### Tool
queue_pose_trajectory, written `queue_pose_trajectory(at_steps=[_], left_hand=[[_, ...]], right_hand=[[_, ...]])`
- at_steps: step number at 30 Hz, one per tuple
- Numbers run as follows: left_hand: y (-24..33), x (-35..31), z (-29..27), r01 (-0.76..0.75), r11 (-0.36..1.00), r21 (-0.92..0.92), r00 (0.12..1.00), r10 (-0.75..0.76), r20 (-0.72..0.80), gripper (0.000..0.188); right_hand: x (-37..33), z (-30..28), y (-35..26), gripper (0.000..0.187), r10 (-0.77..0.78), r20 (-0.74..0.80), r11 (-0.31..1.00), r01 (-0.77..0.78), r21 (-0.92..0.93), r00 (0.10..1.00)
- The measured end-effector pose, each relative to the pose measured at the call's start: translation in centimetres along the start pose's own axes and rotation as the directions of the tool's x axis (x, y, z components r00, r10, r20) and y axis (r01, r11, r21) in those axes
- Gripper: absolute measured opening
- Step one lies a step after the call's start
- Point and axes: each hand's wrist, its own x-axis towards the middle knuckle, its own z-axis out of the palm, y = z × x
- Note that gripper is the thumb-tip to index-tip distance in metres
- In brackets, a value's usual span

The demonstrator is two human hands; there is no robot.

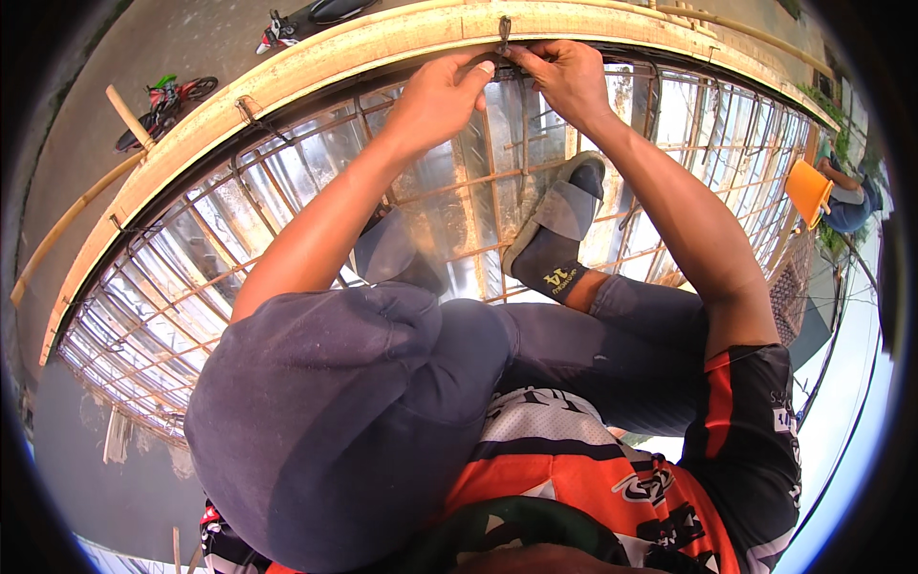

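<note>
Both my hands meet at the inner edge of a long wooden board [382,36], where a dark tie wire [504,31] loops up over the wood. My left hand [442,103] is closed, its thumb and bent fingers pinched at the wire's lower end. From the other side, my right hand [572,84] pinches the same spot between thumb and forefinger. The fingertips partly hide the wire's ends. Just below the hands runs a grid of thin steel rebar [492,143] over shiny corrugated metal sheets [469,196].
My shod foot [559,210] stands on the grid. Another wire tie [251,113] sits on the board to the left. Beyond the board are a red motorcycle [167,107] and bamboo poles [72,225]. At far right a person [851,201] is beside an orange container [808,191].
</note>
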Motion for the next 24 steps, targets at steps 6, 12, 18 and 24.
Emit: queue_pose_trajectory(at_steps=[6,12,18,24], left_hand=[[0.8,-0.7,-0.4,-0.223,0.913,0.341,0.967,0.251,-0.040,0.043],[0.2,0.3,-0.4,-0.120,0.977,0.177,0.988,0.135,-0.071,0.036],[1.1,-1.4,2.9,0.153,0.818,-0.554,0.986,-0.160,0.035,0.025],[0.6,-0.6,3.6,0.082,0.900,-0.428,0.979,-0.152,-0.132,0.032]], right_hand=[[1.0,-1.7,0.4,0.046,-0.107,0.126,0.970,0.131,-0.204,0.986],[0.6,-3.8,2.4,0.037,-0.260,0.187,0.959,0.276,-0.064,0.947],[-1.1,-2.2,-1.1,0.044,-0.145,0.175,0.940,0.080,0.333,0.974],[-1.0,-2.4,-1.7,0.039,-0.011,0.236,0.962,-0.054,0.269,0.972]])
